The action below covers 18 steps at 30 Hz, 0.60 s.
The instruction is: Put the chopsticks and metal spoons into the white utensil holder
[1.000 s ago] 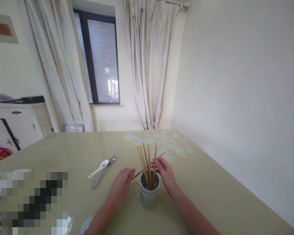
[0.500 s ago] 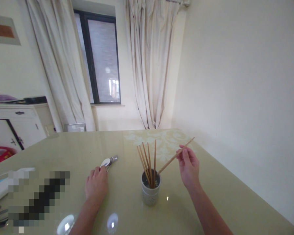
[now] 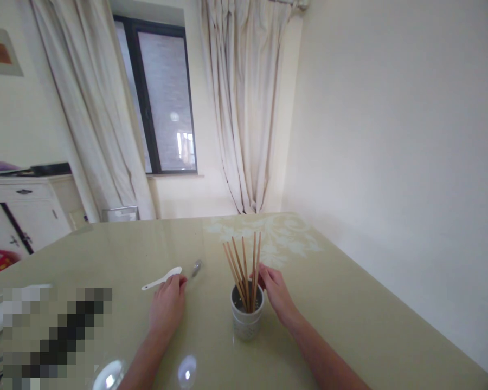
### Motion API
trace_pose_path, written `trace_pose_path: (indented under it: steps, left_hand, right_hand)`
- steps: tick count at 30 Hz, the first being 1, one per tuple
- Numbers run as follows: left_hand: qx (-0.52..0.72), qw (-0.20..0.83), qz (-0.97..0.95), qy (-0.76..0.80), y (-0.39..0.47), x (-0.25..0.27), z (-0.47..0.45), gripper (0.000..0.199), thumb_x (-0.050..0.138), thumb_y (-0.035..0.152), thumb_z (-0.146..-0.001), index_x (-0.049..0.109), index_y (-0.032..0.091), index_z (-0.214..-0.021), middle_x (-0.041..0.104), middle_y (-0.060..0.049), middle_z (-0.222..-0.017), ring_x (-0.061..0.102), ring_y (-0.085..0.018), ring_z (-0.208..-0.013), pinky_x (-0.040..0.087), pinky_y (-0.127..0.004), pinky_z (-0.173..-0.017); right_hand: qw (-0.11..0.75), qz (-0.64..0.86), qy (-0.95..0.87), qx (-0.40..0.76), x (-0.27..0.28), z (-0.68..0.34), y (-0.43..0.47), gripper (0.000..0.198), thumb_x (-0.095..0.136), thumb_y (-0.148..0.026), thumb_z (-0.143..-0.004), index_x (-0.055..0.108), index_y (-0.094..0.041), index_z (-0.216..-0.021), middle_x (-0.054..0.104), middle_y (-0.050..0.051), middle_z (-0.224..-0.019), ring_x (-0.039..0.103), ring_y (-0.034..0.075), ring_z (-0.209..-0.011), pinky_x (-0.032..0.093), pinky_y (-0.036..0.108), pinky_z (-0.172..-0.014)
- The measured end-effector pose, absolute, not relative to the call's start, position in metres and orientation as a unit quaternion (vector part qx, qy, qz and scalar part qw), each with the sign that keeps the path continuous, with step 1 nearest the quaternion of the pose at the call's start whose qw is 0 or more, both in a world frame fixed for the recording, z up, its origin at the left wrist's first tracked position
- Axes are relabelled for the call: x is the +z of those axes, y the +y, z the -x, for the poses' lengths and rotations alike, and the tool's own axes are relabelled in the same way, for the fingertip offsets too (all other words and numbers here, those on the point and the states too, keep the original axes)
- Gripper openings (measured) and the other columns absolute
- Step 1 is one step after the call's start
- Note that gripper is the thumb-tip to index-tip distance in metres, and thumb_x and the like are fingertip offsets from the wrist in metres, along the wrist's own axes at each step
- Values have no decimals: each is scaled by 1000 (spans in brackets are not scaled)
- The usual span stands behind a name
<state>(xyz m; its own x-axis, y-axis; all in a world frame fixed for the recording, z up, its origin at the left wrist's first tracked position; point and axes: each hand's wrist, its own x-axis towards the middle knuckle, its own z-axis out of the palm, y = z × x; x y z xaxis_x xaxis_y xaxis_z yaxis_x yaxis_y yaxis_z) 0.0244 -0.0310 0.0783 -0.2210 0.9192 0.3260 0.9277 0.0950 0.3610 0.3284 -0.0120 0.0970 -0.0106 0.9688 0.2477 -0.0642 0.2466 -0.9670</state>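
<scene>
A grey-white cup [image 3: 246, 326] stands on the table with several wooden chopsticks [image 3: 236, 265] upright in it. Just behind its right rim is my right hand [image 3: 277, 291], fingers closed around the rightmost chopstick [image 3: 258, 252]; the fingertips are partly hidden by the chopsticks. To the left, my left hand [image 3: 168, 303] is closed on the handle of a metal spoon [image 3: 196, 267], whose bowl points away and is slightly blurred. A white spoon [image 3: 159, 282] lies on the table behind that hand, close to its knuckles.
The glossy table [image 3: 211, 352] meets a wall [image 3: 390, 162] on the right. At the left lie a white object [image 3: 26, 300] and a pixelated dark shape [image 3: 67, 336]. Beyond the table are a cabinet [image 3: 36, 211], curtains [image 3: 244, 108] and a window [image 3: 166, 103].
The chopstick in my right hand went from leaning out rightwards to upright among the others, the hand moving left to the cup. My left hand shifted right with the metal spoon; the white spoon now lies apart.
</scene>
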Motion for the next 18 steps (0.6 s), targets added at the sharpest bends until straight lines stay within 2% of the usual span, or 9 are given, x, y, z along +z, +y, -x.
trace_pose_path:
  steps: [5, 10, 14, 18]
  left_hand:
    - [-433, -116, 668, -594, -34, 78, -64, 26, 50, 40, -101, 71, 24, -101, 78, -7, -102, 74, -26, -95, 59, -39, -89]
    - [-416, -196, 725, -513, -53, 81, -111, 24, 52, 34, -99, 74, 25, -94, 76, -7, -99, 74, -25, -94, 59, -36, -86]
    - [-416, -204, 733, -498, -56, 81, -120, 26, 51, 33, -100, 76, 25, -99, 77, -9, -103, 74, -25, -98, 60, -37, -89]
    - [-431, -128, 711, -541, -44, 78, -97, 32, 51, 42, -103, 75, 24, -115, 77, -10, -116, 73, -27, -111, 57, -44, -104]
  right_hand:
    - [517, 388, -556, 522, 89, -316, -14, 57, 78, -76, -81, 80, -19, -76, 72, 3, -69, 65, 21, -66, 50, 32, -64]
    - [504, 376, -560, 539, 94, -311, -18, 50, 83, -69, -78, 82, -19, -82, 74, 4, -68, 69, 24, -66, 55, 37, -67]
    - [535, 392, -553, 503, 93, -313, -14, 44, 87, -63, -73, 81, -19, -75, 74, 4, -67, 68, 24, -66, 55, 36, -66]
    - [630, 433, -501, 404, 96, -331, -2, 41, 86, -58, -76, 82, -17, -84, 73, 3, -72, 63, 21, -69, 50, 32, -67]
